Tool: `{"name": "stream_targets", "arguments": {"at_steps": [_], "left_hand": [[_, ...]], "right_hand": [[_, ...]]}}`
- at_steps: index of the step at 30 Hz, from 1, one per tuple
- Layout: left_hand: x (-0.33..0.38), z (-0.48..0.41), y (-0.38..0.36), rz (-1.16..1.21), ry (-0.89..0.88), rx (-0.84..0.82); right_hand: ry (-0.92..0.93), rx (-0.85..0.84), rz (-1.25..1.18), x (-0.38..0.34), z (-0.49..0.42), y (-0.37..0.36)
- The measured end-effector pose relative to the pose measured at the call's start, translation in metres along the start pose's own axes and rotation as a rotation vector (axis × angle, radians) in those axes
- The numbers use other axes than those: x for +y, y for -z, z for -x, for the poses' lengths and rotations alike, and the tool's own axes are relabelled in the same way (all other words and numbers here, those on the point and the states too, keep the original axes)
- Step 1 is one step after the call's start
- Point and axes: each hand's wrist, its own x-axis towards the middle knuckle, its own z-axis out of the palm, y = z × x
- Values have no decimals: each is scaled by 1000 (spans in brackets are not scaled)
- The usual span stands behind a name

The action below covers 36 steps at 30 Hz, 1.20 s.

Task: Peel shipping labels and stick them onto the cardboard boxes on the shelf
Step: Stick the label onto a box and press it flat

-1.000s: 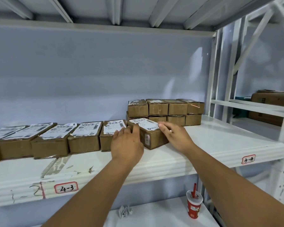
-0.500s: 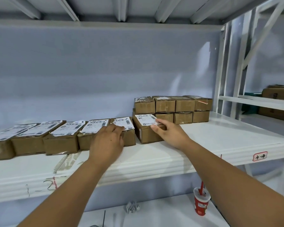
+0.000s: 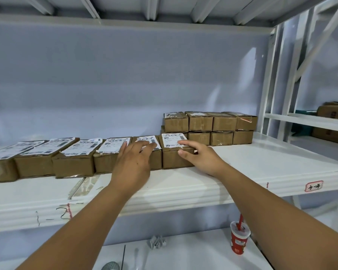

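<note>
Row of labelled boxes stood along the front of the shelf, sides touching, labels facing up; likely lined up this way so each finished one reads at a glance.

End box closed the row at its right, square to the shelf edge and touching its neighbour box. Its label lay flat on the top face.

Right hand was at the end box's right front corner. Index finger lay straight on the label's near corner and the thumb rested against the front face, so the fingers straddled the top edge rather than curling round the box. Judged as pressing the label corner down while steadying the box.

Left hand lay palm down, its fingers straight and slightly spread on the neighbour box's top, probably to keep the row from sliding.

Unlabelled stack sat behind and to the right, two layers high, apart from the row; presumably the remaining stock. No loose label sheet was visible.
</note>
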Motion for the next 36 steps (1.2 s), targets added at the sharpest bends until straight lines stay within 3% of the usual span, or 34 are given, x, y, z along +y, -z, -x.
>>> {"name": "stream_targets", "arguments": {"at_steps": [8,14,25,31,36], "left_hand": [[7,0,5,-81,-45,-176],[5,1,6,-51,-15,-210],[1,1,3,-27,-26,-177],[0,1,-1,22,-41,-113],[0,3,-3,22,-42,-98]], "right_hand": [[-71,54,-84,-6,-9,4],[-136,343,53,-17,-53,3],[-124,278,711,-41,-124,-17],[-235,238,804,-50,-148,-30],[-191,320,615,-47,-146,-29]]}}
